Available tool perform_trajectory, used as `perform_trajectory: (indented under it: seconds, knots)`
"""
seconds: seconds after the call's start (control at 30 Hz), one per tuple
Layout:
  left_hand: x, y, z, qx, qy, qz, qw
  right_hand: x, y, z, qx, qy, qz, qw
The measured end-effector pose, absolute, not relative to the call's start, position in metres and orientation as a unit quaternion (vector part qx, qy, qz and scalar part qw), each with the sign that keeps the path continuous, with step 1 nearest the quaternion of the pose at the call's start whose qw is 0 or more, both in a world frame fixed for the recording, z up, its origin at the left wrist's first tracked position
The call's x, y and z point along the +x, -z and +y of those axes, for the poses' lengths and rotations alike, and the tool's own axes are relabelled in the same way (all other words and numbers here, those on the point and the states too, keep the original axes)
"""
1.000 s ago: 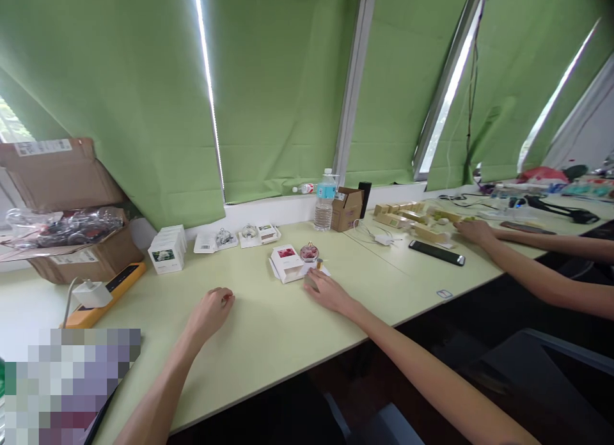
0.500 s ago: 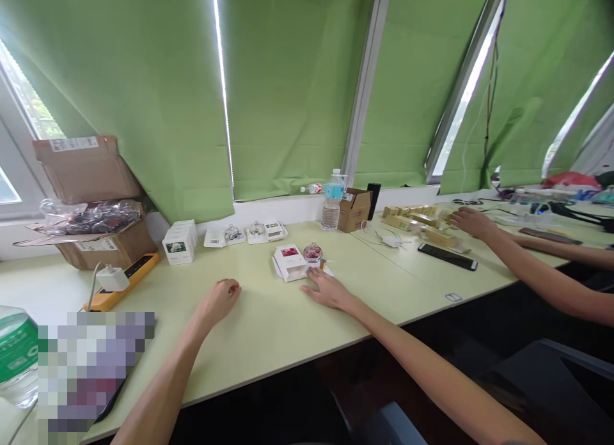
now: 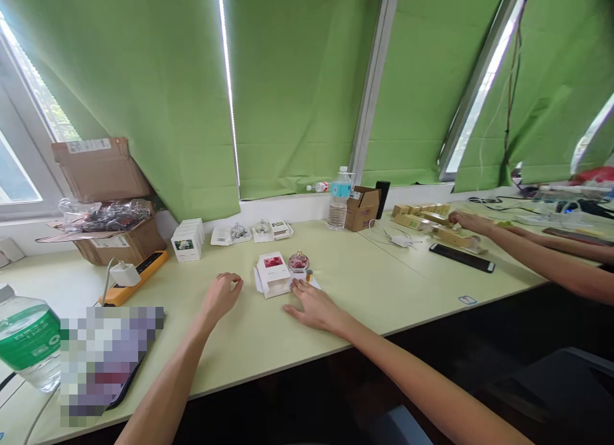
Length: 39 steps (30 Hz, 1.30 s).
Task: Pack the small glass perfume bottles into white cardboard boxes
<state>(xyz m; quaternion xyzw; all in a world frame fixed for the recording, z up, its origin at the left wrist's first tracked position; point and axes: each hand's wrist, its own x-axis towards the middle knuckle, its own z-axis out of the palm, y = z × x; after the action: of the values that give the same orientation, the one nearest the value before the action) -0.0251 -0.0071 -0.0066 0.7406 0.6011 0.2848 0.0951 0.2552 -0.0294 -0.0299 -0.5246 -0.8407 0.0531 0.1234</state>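
Observation:
My right hand (image 3: 314, 306) lies flat with fingers stretched out, its fingertips on a white card or flap beside a small white box (image 3: 274, 273) with a pink-red picture. The box lies on its side, one end open towards me. Just behind my fingers stand a round glass perfume bottle (image 3: 299, 262) with pinkish contents and a small gold-coloured piece (image 3: 309, 275). To the left of the box, my left hand (image 3: 221, 299) rests on the table with fingers loosely curled in. Nothing shows in it, and it is apart from the box.
Several white boxes (image 3: 188, 240) stand at the back left, with clear bottles (image 3: 238, 233) in packaging beside them. An open carton (image 3: 115, 240), orange power strip (image 3: 144, 269) and water bottle (image 3: 31, 343) are further left. Another person's hand (image 3: 470, 222) works among yellow boxes near a phone (image 3: 461, 258).
The white box, perfume bottle and gold-coloured piece have slid left and slightly towards me, along with my right hand. My left hand has stayed about where it was. The camera view has turned left.

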Motion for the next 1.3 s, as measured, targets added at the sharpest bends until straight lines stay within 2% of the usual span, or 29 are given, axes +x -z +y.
perform_trajectory:
  seconds: [0.57, 0.67, 0.77, 0.87, 0.93, 1.1, 1.2, 1.3]
  knots:
    - [-0.046, 0.013, 0.005, 0.645, -0.275, 0.69, 0.177, 0.196, 0.031, -0.057, -0.461, -0.092, -0.867, 0.165]
    - [-0.046, 0.014, 0.006, 0.648, -0.278, 0.681, 0.196, 0.207, 0.024, -0.055, -0.435, -0.111, -0.87, 0.204]
    - [-0.045, 0.014, 0.005, 0.654, -0.282, 0.669, 0.212, 0.225, 0.014, -0.045, -0.491, -0.099, -0.818, 0.282]
    - [-0.045, 0.016, 0.006, 0.656, -0.287, 0.663, 0.22, 0.247, 0.006, -0.025, -0.551, -0.094, -0.769, 0.309]
    - [-0.046, 0.017, 0.007, 0.652, -0.29, 0.663, 0.227, 0.259, 0.002, -0.006, -0.543, -0.137, -0.773, 0.299]
    - [-0.047, 0.018, 0.009, 0.654, -0.299, 0.659, 0.219, 0.266, -0.007, 0.038, -0.449, -0.319, -0.81, 0.201]
    - [-0.047, 0.018, 0.009, 0.658, -0.304, 0.653, 0.218, 0.256, -0.006, 0.049, -0.427, -0.336, -0.818, 0.188]
    - [-0.046, 0.017, 0.008, 0.66, -0.303, 0.65, 0.225, 0.247, -0.001, 0.052, -0.404, -0.333, -0.823, 0.222]
